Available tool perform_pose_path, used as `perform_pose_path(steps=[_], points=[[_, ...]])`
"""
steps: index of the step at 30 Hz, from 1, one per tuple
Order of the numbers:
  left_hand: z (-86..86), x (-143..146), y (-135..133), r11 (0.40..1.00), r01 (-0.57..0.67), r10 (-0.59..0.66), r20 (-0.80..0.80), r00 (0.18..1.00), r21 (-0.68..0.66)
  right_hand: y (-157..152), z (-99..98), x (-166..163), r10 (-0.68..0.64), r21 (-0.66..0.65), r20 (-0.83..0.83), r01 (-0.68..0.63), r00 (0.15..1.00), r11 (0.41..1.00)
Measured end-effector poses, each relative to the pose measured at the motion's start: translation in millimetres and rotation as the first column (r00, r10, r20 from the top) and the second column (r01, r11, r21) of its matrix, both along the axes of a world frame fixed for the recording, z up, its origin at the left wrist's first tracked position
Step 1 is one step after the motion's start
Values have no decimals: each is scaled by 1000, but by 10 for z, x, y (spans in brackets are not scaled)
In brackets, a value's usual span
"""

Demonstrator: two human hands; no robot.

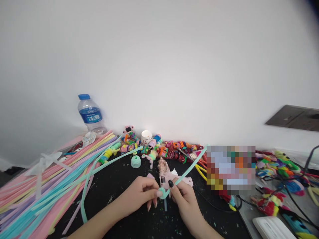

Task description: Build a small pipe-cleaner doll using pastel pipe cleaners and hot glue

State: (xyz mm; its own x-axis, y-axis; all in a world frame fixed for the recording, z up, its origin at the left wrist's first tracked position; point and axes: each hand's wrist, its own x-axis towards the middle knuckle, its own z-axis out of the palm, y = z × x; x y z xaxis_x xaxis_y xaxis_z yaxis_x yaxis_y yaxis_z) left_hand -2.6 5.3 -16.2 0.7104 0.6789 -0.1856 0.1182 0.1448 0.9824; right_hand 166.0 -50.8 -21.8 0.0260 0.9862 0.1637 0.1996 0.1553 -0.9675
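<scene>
My left hand (pixel 143 192) pinches a small mint-green coil between thumb and fingertips, near the middle of the black work surface. The coil is the wound end of a fuzzy pipe cleaner (pixel 191 166), whose long free part slants up to the right. Thumb and fingers of my right hand (pixel 183 199) are closed on that strip, close beside the coil. Just beyond both hands lies a pale pink glue gun (pixel 174 177) with a crusted nozzle, partly hidden by them; a clear glue stick (pixel 165 205) sticks out toward me. A finished mint coil (pixel 136 162) sits apart, farther back.
Bundled pastel pipe cleaners (pixel 62 172) cover the left side. A water bottle (pixel 91 114) leans by the wall, and a paper cup (pixel 146 136) stands among small fuzzy figures (pixel 174 149). Black cables (pixel 286 189) and a white device (pixel 272 227) lie at right.
</scene>
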Motion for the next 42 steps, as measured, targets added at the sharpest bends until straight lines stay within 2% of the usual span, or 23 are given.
perform_pose_path(steps=[8,14,19,24,28,35,39,42], points=[[25,-13,28,984,-67,62,38,997,167,-4,8,2,-19,15,-10,19,1000,1000],[54,-13,-6,990,-46,41,45,998,134,-3,33,-10,57,13,31,-57,998,998],[74,-20,-18,988,-32,31,10,999,150,-26,66,-35,165,3,154,-168,974,986],[78,-25,-10,983,-26,34,-38,999,180,-53,115,-57,208,10,243,-217,948,976],[94,-26,-3,973,-31,54,-97,994,228,-67,121,-58,195,21,307,-211,932,977],[73,-33,-6,960,-53,102,-170,980,274,-73,102,-60,206,-5,297,-214,933,977],[61,-29,-1,932,-95,155,-147,977,351,-72,89,-62,186,-2,296,-194,937,981],[88,-39,6,901,-172,229,-101,968,398,-61,56,-43,118,24,294,-131,948,991]])
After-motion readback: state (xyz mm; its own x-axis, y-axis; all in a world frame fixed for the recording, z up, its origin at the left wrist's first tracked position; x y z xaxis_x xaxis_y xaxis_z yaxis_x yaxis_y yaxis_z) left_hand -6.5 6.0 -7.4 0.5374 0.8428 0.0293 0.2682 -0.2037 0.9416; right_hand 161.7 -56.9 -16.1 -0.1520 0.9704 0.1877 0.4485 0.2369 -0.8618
